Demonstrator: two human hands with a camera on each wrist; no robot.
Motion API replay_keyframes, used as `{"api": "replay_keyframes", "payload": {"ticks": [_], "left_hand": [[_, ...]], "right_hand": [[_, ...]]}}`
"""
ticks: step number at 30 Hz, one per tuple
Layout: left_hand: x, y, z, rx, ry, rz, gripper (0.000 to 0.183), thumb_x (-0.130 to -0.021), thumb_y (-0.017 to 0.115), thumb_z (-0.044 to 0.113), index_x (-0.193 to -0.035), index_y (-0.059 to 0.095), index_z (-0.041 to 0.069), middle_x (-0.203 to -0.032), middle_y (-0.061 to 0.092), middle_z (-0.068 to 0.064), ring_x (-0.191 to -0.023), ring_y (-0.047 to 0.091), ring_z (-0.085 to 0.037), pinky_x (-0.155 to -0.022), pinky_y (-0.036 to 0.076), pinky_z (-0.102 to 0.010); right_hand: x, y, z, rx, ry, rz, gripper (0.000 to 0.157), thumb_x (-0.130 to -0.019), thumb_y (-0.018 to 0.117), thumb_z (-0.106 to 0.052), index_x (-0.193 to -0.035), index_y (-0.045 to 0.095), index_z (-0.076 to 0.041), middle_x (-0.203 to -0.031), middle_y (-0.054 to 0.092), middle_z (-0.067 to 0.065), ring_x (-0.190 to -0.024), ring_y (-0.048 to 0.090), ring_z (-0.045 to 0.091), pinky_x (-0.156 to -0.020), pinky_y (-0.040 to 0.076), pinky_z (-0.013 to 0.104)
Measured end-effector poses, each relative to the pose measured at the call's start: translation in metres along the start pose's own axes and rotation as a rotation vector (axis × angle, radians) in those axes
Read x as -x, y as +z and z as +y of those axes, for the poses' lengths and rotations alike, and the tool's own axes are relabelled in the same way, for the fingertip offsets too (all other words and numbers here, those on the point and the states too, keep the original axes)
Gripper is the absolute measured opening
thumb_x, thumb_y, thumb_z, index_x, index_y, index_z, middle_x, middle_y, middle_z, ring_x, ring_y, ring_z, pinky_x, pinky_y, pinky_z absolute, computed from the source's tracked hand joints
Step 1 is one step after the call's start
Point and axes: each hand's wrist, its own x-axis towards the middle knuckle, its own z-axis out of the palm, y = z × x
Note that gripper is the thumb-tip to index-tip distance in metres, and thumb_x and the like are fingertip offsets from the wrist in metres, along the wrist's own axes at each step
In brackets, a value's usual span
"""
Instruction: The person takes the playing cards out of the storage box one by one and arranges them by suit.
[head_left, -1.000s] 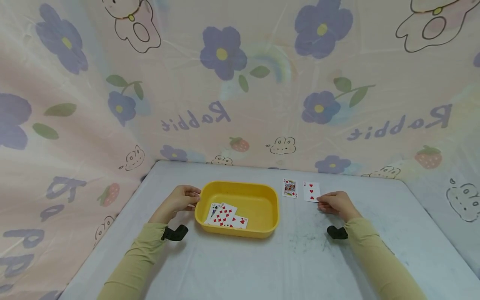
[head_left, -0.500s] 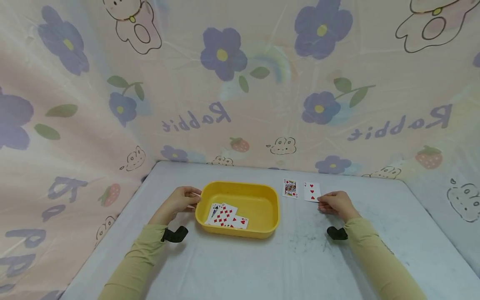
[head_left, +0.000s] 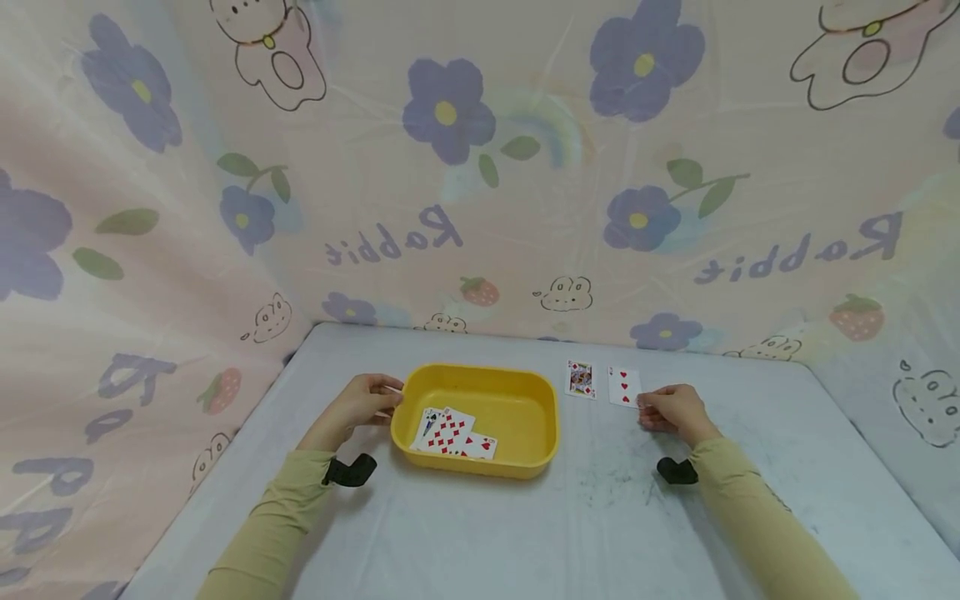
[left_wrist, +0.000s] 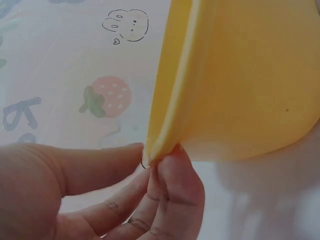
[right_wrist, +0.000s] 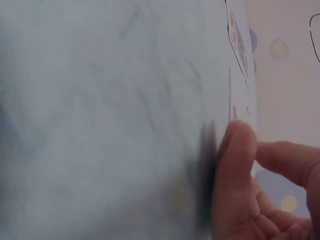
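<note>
Where the tray (head_left: 519, 418) was held: its left rim was pinched between the thumb and fingers of the left hand (head_left: 362, 402).
Right hand (head_left: 675, 410): thumb and fingertips were closed together on the lower right corner of the three-hearts card (head_left: 622, 385), which was laid to the tray's right.
Desk (head_left: 487, 537): only a narrow strip was left behind the tray before the patterned cloth (head_left: 525, 208); a broad stretch was spread in front.
Cards: two were set side by side, apart, one being the court card (head_left: 581, 379); at least three tray cards (head_left: 452, 429) were overlapped at the left.
Surfaces: the tray was formed as a smooth yellow rounded rectangle; the white desk was smudged grey; purple flowers were printed on the cloth.
</note>
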Motion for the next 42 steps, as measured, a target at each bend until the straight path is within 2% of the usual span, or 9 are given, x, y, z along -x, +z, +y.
{"api": "replay_keyframes", "payload": {"ticks": [4, 6, 8, 13, 18, 25, 29, 34, 42], "left_hand": [[0.003, 0.001, 0.001, -0.006, -0.014, 0.008, 0.030, -0.094, 0.061, 0.011, -0.121, 0.057, -0.001, -0.099, 0.061, -0.013, -0.079, 0.060, -0.022, -0.070, 0.056, -0.033], [0.004, 0.001, 0.000, -0.004, -0.014, 0.011, 0.030, -0.093, 0.062, 0.010, -0.121, 0.057, -0.001, -0.098, 0.061, -0.013, -0.078, 0.060, -0.021, -0.070, 0.056, -0.033], [0.004, 0.001, 0.000, -0.001, -0.011, 0.013, 0.031, -0.093, 0.062, 0.008, -0.121, 0.057, -0.002, -0.097, 0.061, -0.013, -0.076, 0.060, -0.021, -0.070, 0.056, -0.034], [0.004, 0.002, 0.000, 0.003, -0.011, 0.017, 0.030, -0.093, 0.061, 0.008, -0.121, 0.057, -0.002, -0.095, 0.060, -0.014, -0.073, 0.061, -0.021, -0.068, 0.056, -0.034], [0.003, 0.004, 0.002, -0.010, -0.010, 0.027, 0.029, -0.093, 0.062, 0.007, -0.120, 0.057, -0.001, -0.094, 0.060, -0.013, -0.072, 0.061, -0.021, -0.066, 0.056, -0.032], [0.001, 0.004, 0.002, -0.008, 0.009, 0.030, 0.027, -0.092, 0.062, 0.006, -0.118, 0.058, -0.003, -0.091, 0.060, -0.013, -0.071, 0.062, -0.022, -0.064, 0.056, -0.033], [0.001, 0.003, 0.003, -0.011, 0.012, 0.028, 0.028, -0.092, 0.062, 0.006, -0.118, 0.058, -0.003, -0.091, 0.060, -0.014, -0.070, 0.061, -0.021, -0.064, 0.056, -0.033], [0.000, 0.002, 0.005, -0.014, 0.008, 0.029, 0.028, -0.092, 0.062, 0.005, -0.119, 0.058, -0.003, -0.092, 0.061, -0.013, -0.071, 0.060, -0.021, -0.065, 0.056, -0.032], [0.001, 0.004, 0.005, -0.005, 0.000, 0.024, 0.028, -0.092, 0.062, 0.004, -0.119, 0.058, -0.003, -0.092, 0.060, -0.014, -0.070, 0.060, -0.021, -0.064, 0.056, -0.032]], "right_hand": [[0.000, -0.002, -0.009, 0.130, -0.101, 0.047, 0.038, -0.096, 0.055, -0.016, -0.116, 0.050, 0.016, -0.074, 0.067, 0.010, -0.062, 0.067, 0.017, -0.062, 0.057, 0.031], [0.000, 0.000, -0.020, 0.175, -0.179, 0.056, 0.038, -0.097, 0.054, -0.016, -0.118, 0.050, 0.016, -0.080, 0.067, 0.015, -0.066, 0.068, 0.018, -0.064, 0.057, 0.032], [0.001, 0.005, -0.037, 0.193, -0.241, 0.030, 0.039, -0.098, 0.053, -0.017, -0.120, 0.050, 0.015, -0.090, 0.067, 0.021, -0.074, 0.069, 0.021, -0.068, 0.056, 0.031], [0.006, 0.032, -0.086, 0.211, -0.320, -0.113, 0.040, -0.099, 0.051, -0.020, -0.124, 0.049, 0.011, -0.110, 0.063, 0.026, -0.089, 0.067, 0.023, -0.082, 0.054, 0.036], [0.010, 0.071, -0.116, 0.166, -0.360, -0.314, 0.036, -0.099, 0.053, -0.016, -0.125, 0.051, 0.009, -0.112, 0.062, 0.026, -0.098, 0.064, 0.034, -0.088, 0.050, 0.043], [0.010, 0.136, -0.123, 0.172, -0.330, -0.589, 0.036, -0.098, 0.054, -0.014, -0.125, 0.053, 0.010, -0.111, 0.064, 0.025, -0.105, 0.061, 0.039, -0.086, 0.051, 0.042], [0.007, 0.166, -0.119, 0.199, -0.282, -0.680, 0.039, -0.097, 0.057, -0.015, -0.124, 0.054, 0.011, -0.110, 0.065, 0.025, -0.104, 0.061, 0.040, -0.086, 0.051, 0.041], [0.000, 0.192, -0.114, 0.254, -0.257, -0.720, 0.037, -0.095, 0.060, -0.020, -0.118, 0.060, 0.009, -0.107, 0.067, 0.021, -0.100, 0.064, 0.034, -0.085, 0.052, 0.039], [0.002, 0.214, -0.111, 0.286, -0.199, -0.707, 0.034, -0.092, 0.064, -0.021, -0.115, 0.062, 0.004, -0.108, 0.066, 0.018, -0.100, 0.063, 0.032, -0.086, 0.052, 0.039]]}}
